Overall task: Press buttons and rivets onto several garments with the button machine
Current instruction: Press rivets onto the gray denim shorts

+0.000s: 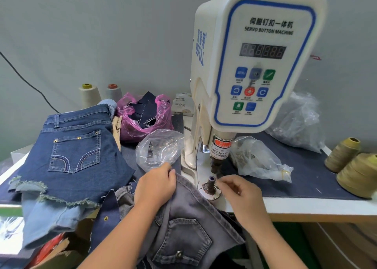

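A white servo button machine (255, 54) stands at the table's middle, its punch above a small lower die (211, 184). A grey denim garment (187, 217) lies in front of the die, hanging off the table edge. My left hand (156, 184) grips the garment's upper edge just left of the die. My right hand (238, 191) is right beside the die, its fingertips pinched together at the die's base; what they hold is too small to tell. A clear bag of metal buttons (161, 150) sits behind my left hand, and another clear bag (259, 160) lies right of the machine.
Blue denim shorts (75, 156) with rivets lie spread at the left over lighter denim. A pink bag of dark fabric scraps (146, 117) sits behind them. Thread cones stand at the back left (88, 95) and far right (359, 177). A large clear bag (297, 121) rests against the wall.
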